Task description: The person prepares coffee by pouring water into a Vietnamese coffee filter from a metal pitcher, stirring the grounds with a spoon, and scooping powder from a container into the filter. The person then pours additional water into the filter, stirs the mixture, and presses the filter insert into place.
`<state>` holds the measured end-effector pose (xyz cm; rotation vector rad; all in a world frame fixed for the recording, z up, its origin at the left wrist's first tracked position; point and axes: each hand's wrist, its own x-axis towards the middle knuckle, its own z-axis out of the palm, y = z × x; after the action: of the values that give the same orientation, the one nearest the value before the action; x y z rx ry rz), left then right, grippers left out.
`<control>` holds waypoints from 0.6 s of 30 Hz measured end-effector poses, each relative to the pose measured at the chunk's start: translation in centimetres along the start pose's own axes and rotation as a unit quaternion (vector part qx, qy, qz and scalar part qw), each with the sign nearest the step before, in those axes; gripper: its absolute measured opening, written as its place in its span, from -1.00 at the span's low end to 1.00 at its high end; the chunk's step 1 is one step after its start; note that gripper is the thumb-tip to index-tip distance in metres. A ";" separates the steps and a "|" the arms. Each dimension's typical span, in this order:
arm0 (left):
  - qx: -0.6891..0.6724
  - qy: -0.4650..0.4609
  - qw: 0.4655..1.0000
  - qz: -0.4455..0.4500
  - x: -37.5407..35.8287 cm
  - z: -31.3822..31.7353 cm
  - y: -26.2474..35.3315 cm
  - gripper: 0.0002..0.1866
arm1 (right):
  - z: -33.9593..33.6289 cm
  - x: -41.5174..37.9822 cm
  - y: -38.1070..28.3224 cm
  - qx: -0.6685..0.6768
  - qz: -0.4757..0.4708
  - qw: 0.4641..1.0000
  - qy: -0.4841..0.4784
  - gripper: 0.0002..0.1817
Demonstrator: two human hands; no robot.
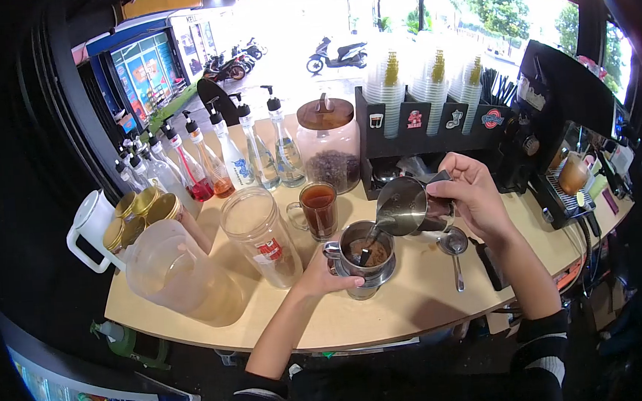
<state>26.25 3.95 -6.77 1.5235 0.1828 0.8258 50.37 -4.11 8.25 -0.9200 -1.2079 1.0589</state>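
Note:
My right hand (pixel 469 190) grips a small metal pitcher (pixel 401 207) by its handle side. The pitcher is tilted to the left, and dark-looking liquid runs from its lip into a metal drip coffee filter (pixel 385 261). Brown coffee grounds show inside the filter. Its wide brim rests on a clear glass (pixel 363 292), mostly hidden below. My left hand (pixel 318 276) closes on the left side of the filter's brim, thumb on the near edge. Just behind stands a glass mug (pixel 318 208) of brown liquid. A metal spoon (pixel 456 255) lies to the right.
Left on the wooden counter (pixel 310 326) stand a frosted plastic pitcher (pixel 175 272), a tall clear jar (pixel 261 237) and a white jug (pixel 91 225). Several pump bottles (pixel 258 160), a wooden-lidded bean jar (pixel 329 145) and a cup rack (pixel 434 131) line the back. A coffee machine (pixel 566 178) stands right.

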 end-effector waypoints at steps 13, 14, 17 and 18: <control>-0.002 0.008 1.000 0.004 0.0 -0.1 -0.3 -0.09 | 0.1 0.2 -0.1 -0.026 -0.031 0.999 0.029 -0.81; -0.004 0.009 1.000 0.001 0.0 -0.1 -0.3 -0.09 | 0.2 0.2 -0.2 -0.035 -0.030 0.998 0.038 -0.81; -0.005 0.010 1.000 0.003 0.1 -0.1 -0.3 -0.10 | -0.1 0.3 -0.2 -0.008 -0.019 0.999 0.030 -0.80; -0.005 0.010 1.000 0.003 0.0 -0.1 -0.3 -0.10 | 0.0 0.3 -0.3 -0.008 -0.019 0.999 0.030 -0.80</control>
<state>26.33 4.09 -7.02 1.5082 0.1887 0.8446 50.47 -3.87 8.61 -0.9316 -1.1819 0.9851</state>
